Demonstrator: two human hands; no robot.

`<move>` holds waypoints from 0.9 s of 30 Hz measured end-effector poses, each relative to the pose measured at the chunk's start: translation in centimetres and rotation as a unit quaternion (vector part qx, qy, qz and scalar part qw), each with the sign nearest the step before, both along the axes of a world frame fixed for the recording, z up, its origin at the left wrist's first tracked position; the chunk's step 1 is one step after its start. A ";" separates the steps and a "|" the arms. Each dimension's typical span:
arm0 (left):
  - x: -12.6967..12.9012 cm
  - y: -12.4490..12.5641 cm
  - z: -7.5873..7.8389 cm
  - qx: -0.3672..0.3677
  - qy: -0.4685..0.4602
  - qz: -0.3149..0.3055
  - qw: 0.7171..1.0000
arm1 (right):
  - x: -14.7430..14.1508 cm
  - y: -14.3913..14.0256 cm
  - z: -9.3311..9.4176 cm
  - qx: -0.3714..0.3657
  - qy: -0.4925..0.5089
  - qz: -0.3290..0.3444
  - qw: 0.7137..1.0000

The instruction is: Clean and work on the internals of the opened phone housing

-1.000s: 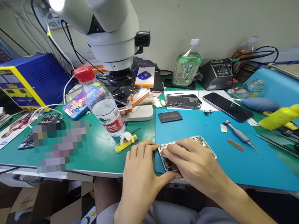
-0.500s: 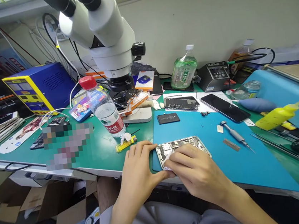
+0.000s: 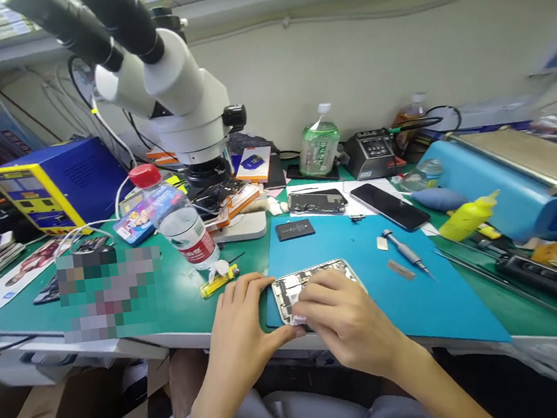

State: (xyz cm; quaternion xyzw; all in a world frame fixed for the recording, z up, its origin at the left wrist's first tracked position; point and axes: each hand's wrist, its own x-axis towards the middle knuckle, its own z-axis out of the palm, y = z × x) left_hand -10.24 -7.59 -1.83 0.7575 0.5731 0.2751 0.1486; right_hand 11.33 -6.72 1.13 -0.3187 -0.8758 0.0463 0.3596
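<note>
In the head view, an opened phone [image 3: 288, 290] is seen on the near left part of the blue mat [image 3: 391, 313]. Its left end is clamped between thumb and fingers by the left hand [image 3: 239, 319]. A white wad [image 3: 298, 317] is pinched by the right hand [image 3: 345, 315] at the phone's near edge. Farther off, a black battery [image 3: 295, 229] is laid; to the right, a screwdriver [image 3: 407, 253].

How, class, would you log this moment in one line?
left grip: steadying opened phone; right grip: pinching white wad at phone's near edge; blue mat: battery, screwdriver
</note>
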 end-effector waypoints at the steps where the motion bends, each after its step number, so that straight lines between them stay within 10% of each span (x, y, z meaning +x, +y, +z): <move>1: -0.1 0.0 -0.2 0.007 0.006 0.001 1.000 | 0.7 -0.2 0.4 -0.011 0.030 -0.023 0.999; 10: 0.0 -0.2 0.1 -0.006 0.011 -0.023 1.000 | 10.2 -1.7 1.2 -0.088 0.183 -0.301 0.932; 21: 1.4 -3.0 -2.0 0.032 -0.080 0.152 0.985 | 11.9 -1.3 -0.8 -0.128 0.190 -0.306 0.924; 27: 4.1 -4.7 -3.5 0.132 0.023 0.181 0.974 | 12.4 -1.0 -1.8 -0.109 0.178 -0.310 0.927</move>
